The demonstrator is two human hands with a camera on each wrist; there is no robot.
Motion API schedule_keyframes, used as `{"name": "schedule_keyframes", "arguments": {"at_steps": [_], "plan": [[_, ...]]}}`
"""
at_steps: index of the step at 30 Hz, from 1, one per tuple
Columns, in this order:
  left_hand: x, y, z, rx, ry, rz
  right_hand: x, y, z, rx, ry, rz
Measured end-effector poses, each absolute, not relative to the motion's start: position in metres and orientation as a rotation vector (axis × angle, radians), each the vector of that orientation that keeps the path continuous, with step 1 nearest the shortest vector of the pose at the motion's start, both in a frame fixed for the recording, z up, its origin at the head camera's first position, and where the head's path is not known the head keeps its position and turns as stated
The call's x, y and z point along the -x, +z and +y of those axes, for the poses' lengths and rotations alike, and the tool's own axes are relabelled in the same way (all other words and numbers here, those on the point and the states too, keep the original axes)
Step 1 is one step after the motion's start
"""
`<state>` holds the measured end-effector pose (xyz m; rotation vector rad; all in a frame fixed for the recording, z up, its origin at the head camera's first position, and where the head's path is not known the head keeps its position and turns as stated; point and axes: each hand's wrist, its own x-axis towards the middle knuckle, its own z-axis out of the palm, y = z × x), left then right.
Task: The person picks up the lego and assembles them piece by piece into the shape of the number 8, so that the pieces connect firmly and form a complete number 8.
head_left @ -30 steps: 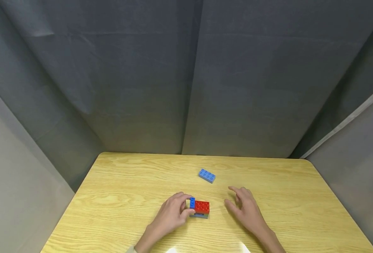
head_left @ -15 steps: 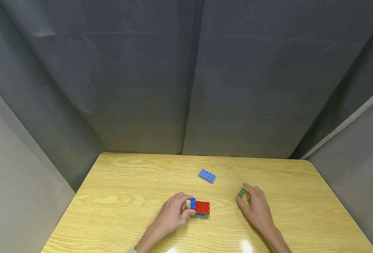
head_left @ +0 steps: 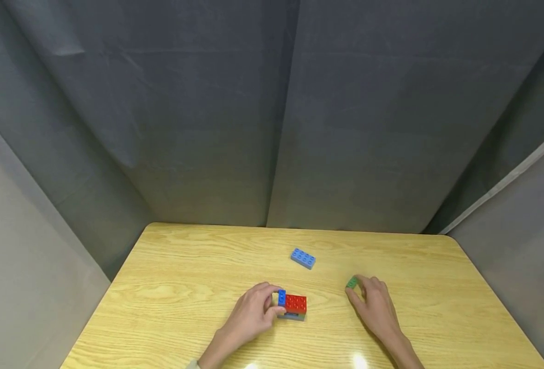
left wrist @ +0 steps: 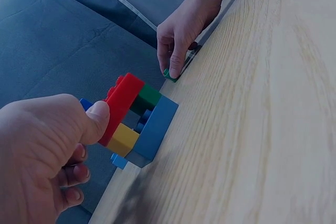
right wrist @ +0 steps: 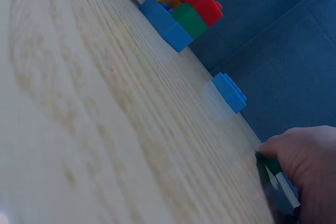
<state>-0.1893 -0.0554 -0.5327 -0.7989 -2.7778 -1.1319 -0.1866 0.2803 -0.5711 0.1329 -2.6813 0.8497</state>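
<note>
My left hand (head_left: 250,313) pinches the left end of a stack of toy bricks between thumb and forefinger. On top of it sits a small dark blue brick (head_left: 281,296), fixed to one end of a long red brick (head_left: 296,303). Below the red one, a yellow brick (left wrist: 123,139) and a green brick (right wrist: 190,20) stand apart on a blue base brick (left wrist: 157,132), leaving a gap. To the right, my right hand (head_left: 375,305) holds a small green brick (head_left: 351,282) by thumb and fingertips, low at the tabletop; the fingers partly cover it.
A loose light blue brick (head_left: 303,258) with several studs lies beyond the stack, towards the back of the wooden table (head_left: 198,261). Dark grey curtains (head_left: 207,128) hang behind the table's far edge, and pale panels flank both sides.
The right hand has moved right and slightly back, and its fingers have closed on the small green brick, which now looks turned a little. My left hand keeps its hold on the stack.
</note>
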Motion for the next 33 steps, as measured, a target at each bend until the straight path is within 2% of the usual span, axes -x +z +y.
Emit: {"name": "schedule_keyframes", "arguments": {"at_steps": [33], "plan": [[0.187, -0.539, -0.050, 0.789, -1.190, -2.711, 0.185, -0.560, 0.264, -0.219, 0.956, -2.777]]}}
